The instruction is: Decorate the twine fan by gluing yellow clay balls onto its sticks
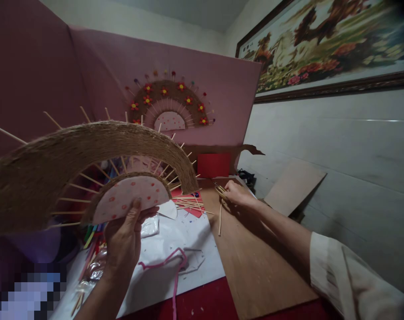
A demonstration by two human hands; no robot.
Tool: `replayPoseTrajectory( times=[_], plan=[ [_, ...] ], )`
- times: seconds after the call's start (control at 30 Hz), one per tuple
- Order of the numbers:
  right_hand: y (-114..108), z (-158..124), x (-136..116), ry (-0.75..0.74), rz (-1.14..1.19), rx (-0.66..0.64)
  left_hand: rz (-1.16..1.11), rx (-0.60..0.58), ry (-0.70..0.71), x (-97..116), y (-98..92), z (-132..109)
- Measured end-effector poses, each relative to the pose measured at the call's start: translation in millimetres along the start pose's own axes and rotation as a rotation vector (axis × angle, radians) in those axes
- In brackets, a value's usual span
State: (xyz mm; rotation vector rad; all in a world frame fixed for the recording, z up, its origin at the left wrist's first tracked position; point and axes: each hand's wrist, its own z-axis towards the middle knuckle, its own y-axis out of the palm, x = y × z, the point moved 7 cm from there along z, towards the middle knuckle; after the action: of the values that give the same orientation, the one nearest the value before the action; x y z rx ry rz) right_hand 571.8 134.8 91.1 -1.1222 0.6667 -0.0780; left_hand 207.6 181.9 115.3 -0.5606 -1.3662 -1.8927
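My left hand (125,238) holds up a half-round fan craft (88,155) by its pink dotted paper centre (128,198). The fan has a wide band of wound jute twine and thin wooden sticks poking out as spokes. My right hand (237,193) reaches across a brown wooden board (255,262) and closes its fingers on a small bundle of thin sticks (220,191). One loose stick (220,220) lies on the board just below that hand.
A finished fan with red flowers (170,104) hangs on the pink backboard (222,93). A red box (214,165) stands behind. White plastic sheet (175,240), pink cord (175,266), red paper and more sticks (188,202) lie on the table. A board (295,186) leans against the right wall.
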Motion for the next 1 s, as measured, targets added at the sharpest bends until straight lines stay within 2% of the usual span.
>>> replayPoseTrajectory(
  times=[0.1,0.3,0.4,0.53,0.7,0.83,1.0],
  plan=[
    [12,-11,-20,0.016,-0.045,-0.045,0.000,-0.009,0.006,1,0.0,0],
    [38,-19,-79,0.055,-0.116,-0.068,-0.006,0.008,-0.013,-3,-1.2,0],
    [41,-17,-93,0.044,-0.124,-0.095,-0.004,0.007,-0.030,-7,-0.9,-2],
    [26,-20,-73,0.057,-0.166,-0.114,-0.021,-0.029,-0.088,-17,0.9,-6],
    [23,-53,-38,0.059,-0.237,-0.212,-0.067,-0.063,-0.164,-27,3.3,-11],
    [30,-73,-33,0.050,-0.272,-0.222,-0.079,-0.055,-0.153,-25,4.7,-11],
    [27,-73,-28,0.092,-0.274,-0.241,-0.077,-0.041,-0.152,-24,4.0,-11]
  ],
)
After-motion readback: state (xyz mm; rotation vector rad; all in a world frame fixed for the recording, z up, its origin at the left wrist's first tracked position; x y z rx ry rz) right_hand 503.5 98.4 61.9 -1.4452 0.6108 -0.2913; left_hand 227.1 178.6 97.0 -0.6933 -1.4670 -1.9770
